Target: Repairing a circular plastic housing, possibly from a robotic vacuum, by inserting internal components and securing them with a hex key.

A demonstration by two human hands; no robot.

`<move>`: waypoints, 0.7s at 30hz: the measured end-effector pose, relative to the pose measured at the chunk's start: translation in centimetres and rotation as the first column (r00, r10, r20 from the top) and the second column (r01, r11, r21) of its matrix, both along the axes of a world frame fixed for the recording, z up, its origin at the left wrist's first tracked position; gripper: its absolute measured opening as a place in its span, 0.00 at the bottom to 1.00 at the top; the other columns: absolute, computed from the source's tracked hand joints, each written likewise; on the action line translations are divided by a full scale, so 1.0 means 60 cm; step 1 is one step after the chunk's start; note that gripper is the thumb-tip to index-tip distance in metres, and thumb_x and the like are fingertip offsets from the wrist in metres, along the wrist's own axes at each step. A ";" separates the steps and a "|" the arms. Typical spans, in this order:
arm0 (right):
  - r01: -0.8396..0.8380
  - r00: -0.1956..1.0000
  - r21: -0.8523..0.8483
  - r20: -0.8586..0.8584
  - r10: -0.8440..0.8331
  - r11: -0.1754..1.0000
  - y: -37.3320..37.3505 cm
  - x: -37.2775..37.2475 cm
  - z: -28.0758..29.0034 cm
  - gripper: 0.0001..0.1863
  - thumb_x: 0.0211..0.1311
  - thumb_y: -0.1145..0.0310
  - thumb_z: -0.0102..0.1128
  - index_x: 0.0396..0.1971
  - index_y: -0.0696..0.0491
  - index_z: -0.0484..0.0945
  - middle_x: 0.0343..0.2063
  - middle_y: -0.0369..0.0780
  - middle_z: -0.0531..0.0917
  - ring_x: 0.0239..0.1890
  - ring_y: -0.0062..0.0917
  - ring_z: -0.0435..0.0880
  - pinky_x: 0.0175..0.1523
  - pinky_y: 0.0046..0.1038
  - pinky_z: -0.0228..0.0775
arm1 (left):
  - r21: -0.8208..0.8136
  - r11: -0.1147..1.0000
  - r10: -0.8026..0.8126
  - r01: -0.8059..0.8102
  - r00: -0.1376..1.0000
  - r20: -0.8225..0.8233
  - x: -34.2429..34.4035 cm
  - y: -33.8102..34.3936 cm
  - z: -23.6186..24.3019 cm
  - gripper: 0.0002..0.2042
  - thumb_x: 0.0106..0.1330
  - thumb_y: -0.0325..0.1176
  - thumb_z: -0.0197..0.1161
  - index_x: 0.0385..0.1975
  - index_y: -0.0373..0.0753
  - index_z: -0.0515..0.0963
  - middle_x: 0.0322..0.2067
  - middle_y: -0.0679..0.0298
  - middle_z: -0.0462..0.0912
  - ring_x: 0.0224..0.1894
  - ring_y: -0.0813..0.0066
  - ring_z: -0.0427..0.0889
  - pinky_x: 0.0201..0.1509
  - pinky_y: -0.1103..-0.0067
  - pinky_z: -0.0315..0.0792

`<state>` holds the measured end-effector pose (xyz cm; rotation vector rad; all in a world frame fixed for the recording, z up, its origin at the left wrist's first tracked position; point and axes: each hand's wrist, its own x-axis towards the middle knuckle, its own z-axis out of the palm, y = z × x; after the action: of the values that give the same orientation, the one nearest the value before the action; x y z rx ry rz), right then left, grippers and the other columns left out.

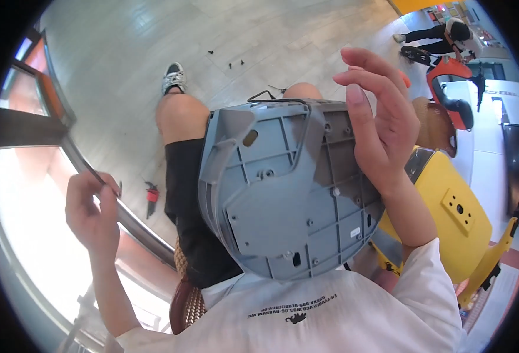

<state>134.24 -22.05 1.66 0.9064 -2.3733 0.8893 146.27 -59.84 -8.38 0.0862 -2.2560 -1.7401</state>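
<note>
- Grey plastic housing (277, 203), one: it is filling the centre of the frame, overlapping your black shorts (184, 182) and white shirt (341, 300). You are probably handling something stiff, hollow and fairly light for its bulk. Its smooth outer wall (207, 203) may be feeling slippery, and the thin ribs could be brittle, so holding both opposite edges is looking safer than pinching a rib. Three oblong slots are showing in it.
- Yellow shell (447, 235), one, is standing at the right of the frame.
- Your two hands: the right hand (383, 112), upper right of centre, is crossing the housing's right edge, its fingers bending loosely around a gap where nothing is showing. The left hand (93, 212), at the left, is hanging well apart from the housing with fingers curling; a thin dark sliver is showing by the fingertips, but you cannot tell whether they are gripping it.
- Shoe (174, 77), one, is showing at upper left of centre.
- Red-and-black tool (152, 197), one, is lying on the floor, left of centre.
- Black cable (278, 100), one, is running along the housing's top edge.
- Small dark pieces (230, 65), three, are lying on the floor, top centre.
</note>
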 end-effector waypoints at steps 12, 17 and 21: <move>-0.422 0.822 -0.196 0.328 0.465 0.885 -0.001 0.134 0.081 0.19 0.47 0.67 0.82 0.39 0.59 0.88 0.32 0.41 0.86 0.29 0.28 0.84 0.34 0.24 0.76 | -0.256 0.683 -0.682 0.683 0.723 0.108 -0.020 0.210 0.250 0.09 0.55 0.18 0.73 0.36 0.35 0.85 0.29 0.62 0.86 0.26 0.72 0.85 0.28 0.80 0.76; -0.357 0.826 -0.124 0.420 0.375 0.926 0.018 0.141 0.054 0.10 0.54 0.70 0.76 0.35 0.53 0.86 0.30 0.36 0.82 0.29 0.30 0.83 0.33 0.32 0.75 | -0.206 0.670 -0.704 0.713 0.699 0.128 -0.018 0.228 0.223 0.09 0.58 0.21 0.74 0.38 0.35 0.85 0.31 0.62 0.87 0.27 0.71 0.85 0.30 0.79 0.77; -0.396 0.871 -0.021 0.306 0.383 0.918 0.019 0.141 0.050 0.13 0.47 0.73 0.78 0.35 0.55 0.87 0.30 0.37 0.82 0.30 0.31 0.81 0.35 0.31 0.71 | -0.282 0.608 -0.732 0.742 0.662 0.164 -0.027 0.226 0.218 0.09 0.58 0.22 0.75 0.38 0.36 0.86 0.31 0.63 0.88 0.28 0.70 0.86 0.31 0.78 0.77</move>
<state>142.73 -20.89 4.69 1.3902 -2.5141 1.2125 144.66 -46.29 4.71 -1.0580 -2.7917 -1.6137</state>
